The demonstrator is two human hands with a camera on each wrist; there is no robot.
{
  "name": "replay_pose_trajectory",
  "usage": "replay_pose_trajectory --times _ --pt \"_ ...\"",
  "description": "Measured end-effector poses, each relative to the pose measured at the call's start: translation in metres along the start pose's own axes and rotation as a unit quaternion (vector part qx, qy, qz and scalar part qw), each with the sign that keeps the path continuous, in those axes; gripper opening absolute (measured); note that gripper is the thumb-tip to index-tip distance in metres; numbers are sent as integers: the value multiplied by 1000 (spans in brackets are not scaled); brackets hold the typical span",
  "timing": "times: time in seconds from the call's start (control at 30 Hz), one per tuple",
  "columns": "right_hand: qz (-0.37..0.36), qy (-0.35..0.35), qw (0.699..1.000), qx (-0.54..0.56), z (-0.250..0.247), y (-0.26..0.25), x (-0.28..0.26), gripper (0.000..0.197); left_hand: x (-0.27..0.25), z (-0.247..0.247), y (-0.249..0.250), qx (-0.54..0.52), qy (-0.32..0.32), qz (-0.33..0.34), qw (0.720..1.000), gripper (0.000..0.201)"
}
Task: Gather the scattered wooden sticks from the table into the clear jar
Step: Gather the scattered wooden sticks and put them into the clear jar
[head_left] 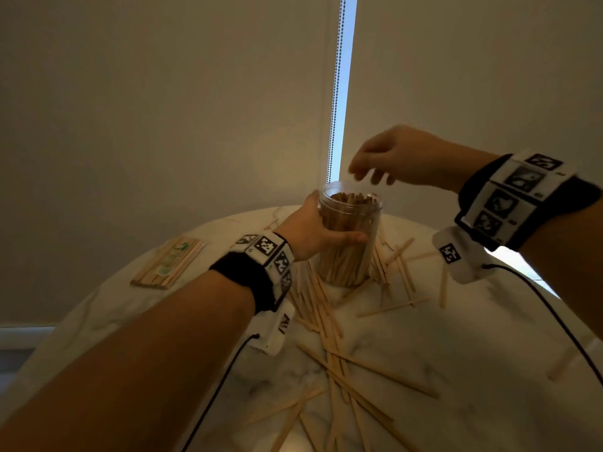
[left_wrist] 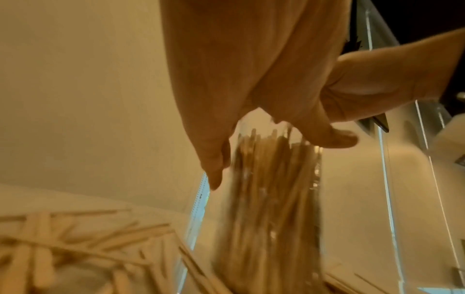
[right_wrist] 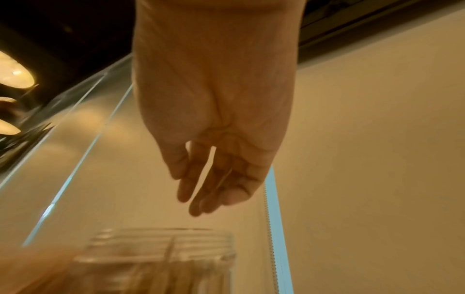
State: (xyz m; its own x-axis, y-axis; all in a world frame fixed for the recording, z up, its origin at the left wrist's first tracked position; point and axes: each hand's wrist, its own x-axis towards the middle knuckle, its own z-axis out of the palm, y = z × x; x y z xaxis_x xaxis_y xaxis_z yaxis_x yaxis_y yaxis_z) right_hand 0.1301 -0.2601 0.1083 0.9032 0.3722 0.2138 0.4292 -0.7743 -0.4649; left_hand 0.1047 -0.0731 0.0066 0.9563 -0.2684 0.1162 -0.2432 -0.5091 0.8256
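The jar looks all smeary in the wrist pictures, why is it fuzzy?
In the left wrist view the clear jar and its sticks are streaked with motion blur; in the right wrist view it sits blurred below the sharper right hand; in the head view the jar is crisp and the room dim.

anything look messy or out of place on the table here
Yes: loose wooden sticks lie scattered and crisscrossed over the table around the clear jar, which the left hand holds upright. The right hand hovers empty above its mouth. A tidy packet of sticks lies apart, left.
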Motion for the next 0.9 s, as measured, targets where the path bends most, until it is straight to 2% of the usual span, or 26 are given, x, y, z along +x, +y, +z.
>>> replay_pose_trajectory --times 0.03,0.07,0.13,0.2,0.27,0.33,0.37,0.43,0.5,0.6,0.67,0.73,0.83,0.9 --pt "14 52 998 25 -4 11 -1 22 0 -7 -3 41 -16 -31 999 122" --pt "35 93 994 40 -6 24 -1 23 0 -15 -6 84 -22 -59 994 124" --pt "88 116 988 43 0 54 4 24 7 -35 -21 147 6 -98 984 90" --pt "131 54 990 -21 20 81 16 23 21 -51 -39 183 47 -129 973 58" --pt "145 -51 978 -140 43 99 26 20 39 -55 -59 234 56 -148 959 46" --pt "158 -134 955 -214 63 113 39 32 55 -50 -77 288 46 -170 941 50" --pt "165 -164 946 -226 72 118 45 38 60 -46 -83 307 35 -181 934 60" --pt "151 -202 939 -235 85 123 51 45 66 -35 -88 325 -19 -194 925 86" --pt "118 -236 936 -234 92 116 48 43 68 -24 -85 327 -89 -195 920 101" --pt "76 -244 948 -192 98 105 41 35 64 -13 -75 362 -144 -185 902 93" --pt "80 -231 950 -192 96 106 36 43 59 -12 -67 379 -128 -183 898 85" --pt "99 -233 939 -232 94 119 29 55 50 -15 -63 390 -119 -182 895 78" --pt "141 -219 930 -258 90 101 -2 37 27 -19 -57 411 -113 -172 888 68" --pt "155 -202 933 -256 92 92 -25 36 6 -19 -51 424 -108 -163 884 63"
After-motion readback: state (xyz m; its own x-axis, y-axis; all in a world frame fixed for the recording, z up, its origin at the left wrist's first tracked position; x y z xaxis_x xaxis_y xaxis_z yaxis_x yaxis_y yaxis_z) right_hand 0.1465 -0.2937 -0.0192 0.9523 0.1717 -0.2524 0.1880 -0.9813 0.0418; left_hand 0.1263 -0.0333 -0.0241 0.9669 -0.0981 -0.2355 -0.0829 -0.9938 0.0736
